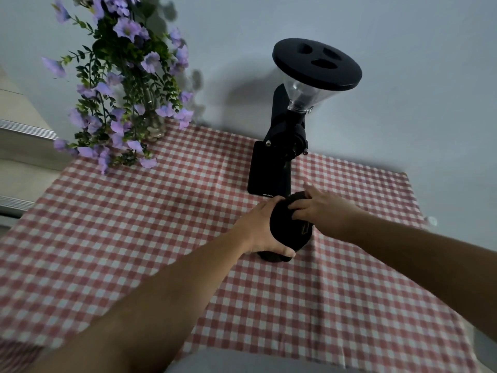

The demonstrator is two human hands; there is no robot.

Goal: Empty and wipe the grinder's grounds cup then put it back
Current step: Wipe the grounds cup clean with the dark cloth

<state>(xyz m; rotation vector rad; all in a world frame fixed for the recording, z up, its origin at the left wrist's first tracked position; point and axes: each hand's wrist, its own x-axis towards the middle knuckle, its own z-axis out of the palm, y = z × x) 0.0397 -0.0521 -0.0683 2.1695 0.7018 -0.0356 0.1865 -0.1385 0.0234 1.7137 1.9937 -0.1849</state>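
- Both of my bare forearms reach forward from the bottom of the view, over a red-and-white checked tablecloth (134,238) that covers the table.
- My left hand (262,227) grips a black grounds cup (289,232) from its left side; the fingers curl over the top edge and the thumb wraps under the lower edge, so the hand is clamped around it.
- The cup is tilted and dark, in front of the grinder's base and just off it, low over the cloth; I cannot tell whether it touches the cloth.
- My right hand (320,208) presses a dark cloth (297,197) against the cup's upper right side; the fingers lie close together, bent over the fabric, pinning it to the cup.
- More dark fabric shows beneath the cup near my left thumb; I cannot tell if it is the same piece.
- A black coffee grinder (285,146) stands just beyond the hands at the far edge of the table, against a pale wall, with a clear funnel-shaped hopper and a round black lid (317,64) on top.
- At the far left corner, well apart from the grinder, a glass vase of purple flowers (126,84) stands on the cloth.
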